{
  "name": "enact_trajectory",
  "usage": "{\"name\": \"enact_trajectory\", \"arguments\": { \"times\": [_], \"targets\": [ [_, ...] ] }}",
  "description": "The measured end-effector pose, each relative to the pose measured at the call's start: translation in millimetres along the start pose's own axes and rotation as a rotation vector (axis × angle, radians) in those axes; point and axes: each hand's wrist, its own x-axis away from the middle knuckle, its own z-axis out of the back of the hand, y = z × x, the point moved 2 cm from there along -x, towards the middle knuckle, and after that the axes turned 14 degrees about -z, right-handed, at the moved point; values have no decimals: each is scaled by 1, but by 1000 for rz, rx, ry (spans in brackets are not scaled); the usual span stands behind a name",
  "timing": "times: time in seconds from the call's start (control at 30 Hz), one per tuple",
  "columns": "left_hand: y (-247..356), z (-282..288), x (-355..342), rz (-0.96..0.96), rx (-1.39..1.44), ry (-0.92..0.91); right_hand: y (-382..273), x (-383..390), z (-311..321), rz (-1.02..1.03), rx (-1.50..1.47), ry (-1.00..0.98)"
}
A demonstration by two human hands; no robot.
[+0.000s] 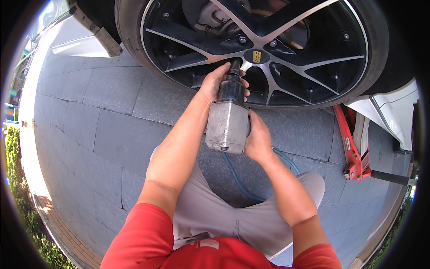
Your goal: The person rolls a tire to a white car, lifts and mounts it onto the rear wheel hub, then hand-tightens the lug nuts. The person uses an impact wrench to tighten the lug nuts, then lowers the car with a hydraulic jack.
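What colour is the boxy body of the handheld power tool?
The tool's boxy body is silver-grey; it shows best in the head view.

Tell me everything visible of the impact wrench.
The impact wrench has a boxy, scuffed grey body, metallic-looking, with a black nose and dark socket pointing at the wheel near its centre; contact is unclear. The left hand wraps the nose; the right hand lies against its right side, fingers hidden. A blue hose runs below, its connection hidden.
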Motion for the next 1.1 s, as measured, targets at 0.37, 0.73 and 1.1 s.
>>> {"name": "enact_trajectory", "arguments": {
  "times": [0.37, 0.73, 1.1],
  "targets": [
    [2, -18, 4, -12, -161, 140, 20, -5, -17, -29, -161, -134],
    [4, -14, 0, 6, -203, 126, 32, -10, -35, -70, -299, -184],
    [-20, -42, 37, 10, -223, 145, 55, 32, -12, -142, -217, -216]
  ]
}}
